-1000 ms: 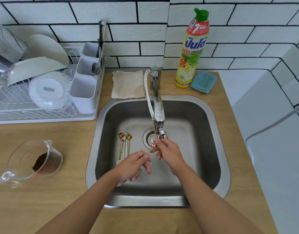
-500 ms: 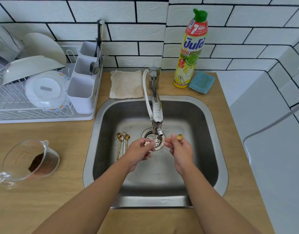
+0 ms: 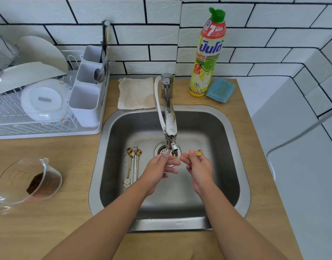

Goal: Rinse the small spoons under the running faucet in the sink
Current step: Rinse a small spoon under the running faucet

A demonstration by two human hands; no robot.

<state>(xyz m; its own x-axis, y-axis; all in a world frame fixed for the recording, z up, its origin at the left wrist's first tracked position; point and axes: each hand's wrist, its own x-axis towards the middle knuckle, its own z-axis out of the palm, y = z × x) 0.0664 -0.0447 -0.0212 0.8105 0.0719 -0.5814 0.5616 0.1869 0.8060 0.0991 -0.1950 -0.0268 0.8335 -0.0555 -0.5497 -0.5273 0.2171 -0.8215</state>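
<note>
head | both grips pinch gold spoon (image 3: 194, 154) | left hand (image 3: 157, 170) | right hand (image 3: 199, 168) | bottle (image 3: 208, 53) reads "7", "NEW"

Over the steel sink (image 3: 242, 166), both hands pinched one gold spoon (image 3: 191, 154) just below the faucet (image 3: 170, 126) — left hand (image 3: 159, 170) at the handle end, right hand (image 3: 199, 167) near the bowl. More small spoons (image 3: 133, 164) lay on the sink floor, left of the drain (image 3: 164, 151).

The sink (image 3: 242, 166) is brushed steel, dull in the basin, shinier on the rim. The tap (image 3: 169, 117) is glossy chrome. The counter (image 3: 48, 222) looks like matt pale wood. Small gold-coloured metal spoons (image 3: 132, 166) gleam. The far cloth (image 3: 136, 93) looks rough; the jug (image 3: 17, 184) is clear and glossy.
</note>
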